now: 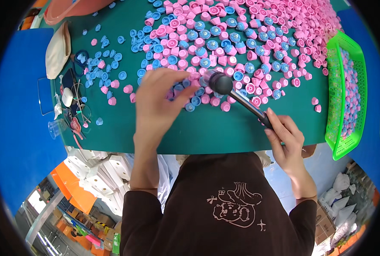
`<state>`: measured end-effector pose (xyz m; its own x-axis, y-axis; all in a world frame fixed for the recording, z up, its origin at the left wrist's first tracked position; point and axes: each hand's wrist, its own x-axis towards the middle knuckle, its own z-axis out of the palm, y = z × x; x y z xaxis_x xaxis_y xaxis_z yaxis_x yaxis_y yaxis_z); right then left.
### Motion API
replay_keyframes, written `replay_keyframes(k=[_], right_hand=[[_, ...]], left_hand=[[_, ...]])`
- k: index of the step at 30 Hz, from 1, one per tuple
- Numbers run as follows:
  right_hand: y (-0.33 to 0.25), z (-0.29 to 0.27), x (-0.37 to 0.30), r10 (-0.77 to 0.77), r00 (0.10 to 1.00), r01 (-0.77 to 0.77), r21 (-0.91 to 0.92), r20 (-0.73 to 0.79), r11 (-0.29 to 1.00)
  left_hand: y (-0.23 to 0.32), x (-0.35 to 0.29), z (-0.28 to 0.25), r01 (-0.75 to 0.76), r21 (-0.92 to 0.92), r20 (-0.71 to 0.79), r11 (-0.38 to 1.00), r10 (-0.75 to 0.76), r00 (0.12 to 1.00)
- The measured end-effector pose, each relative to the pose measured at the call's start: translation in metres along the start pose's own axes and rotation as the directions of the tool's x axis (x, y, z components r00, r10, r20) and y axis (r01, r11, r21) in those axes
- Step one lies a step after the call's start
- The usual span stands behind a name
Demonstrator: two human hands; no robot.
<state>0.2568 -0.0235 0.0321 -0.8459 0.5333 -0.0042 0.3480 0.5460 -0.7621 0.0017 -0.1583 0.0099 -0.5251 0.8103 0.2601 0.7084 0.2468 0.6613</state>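
Note:
My right hand (285, 137) is closed round the dark handle of a mallet (245, 102). Its round black head is over the near side of the piled parts, and the head's far end is blurred. My left hand (159, 91) hovers over the parts to the left of that head, thumb and forefinger apart, with nothing visible between them. Pink cup-shaped plastic pieces (225, 106) and blue round caps (190, 107) lie under and around both. On several pink pieces in the middle sits a blue cap (212, 45).
Loose blue pieces (118, 56) are scattered at the left of the green table (190, 138). Glasses (84, 112), a clear cup (57, 129) and a cream pouch (58, 52) lie by its left edge. A green basket (334, 94) of pieces stands right; a pink basin (72, 10) sits far left.

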Motion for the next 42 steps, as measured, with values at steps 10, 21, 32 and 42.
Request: replay_keyframes(k=[10,21,32,42], right_hand=[[-0.004,-0.004,0.011,-0.082,0.993,0.080,-0.031,-0.081,0.996],[-0.020,0.000,0.011,0.054,0.996,-0.051,-0.044,0.069,0.998],[-0.025,0.018,0.034,-0.028,0.994,0.044,-0.148,0.108,0.988],[-0.021,0.001,0.030,0.038,0.998,-0.037,-0.024,0.040,0.999]], left_hand=[[-0.051,-0.035,-0.068,0.384,0.123,-0.293,0.915,-0.336,0.895],[-0.078,-0.062,-0.098,0.466,0.128,-0.388,0.875,-0.388,0.836],[-0.079,-0.024,-0.068,0.320,0.154,-0.275,0.935,-0.271,0.922],[-0.092,-0.021,-0.062,0.203,0.284,-0.180,0.937,-0.156,0.971]])
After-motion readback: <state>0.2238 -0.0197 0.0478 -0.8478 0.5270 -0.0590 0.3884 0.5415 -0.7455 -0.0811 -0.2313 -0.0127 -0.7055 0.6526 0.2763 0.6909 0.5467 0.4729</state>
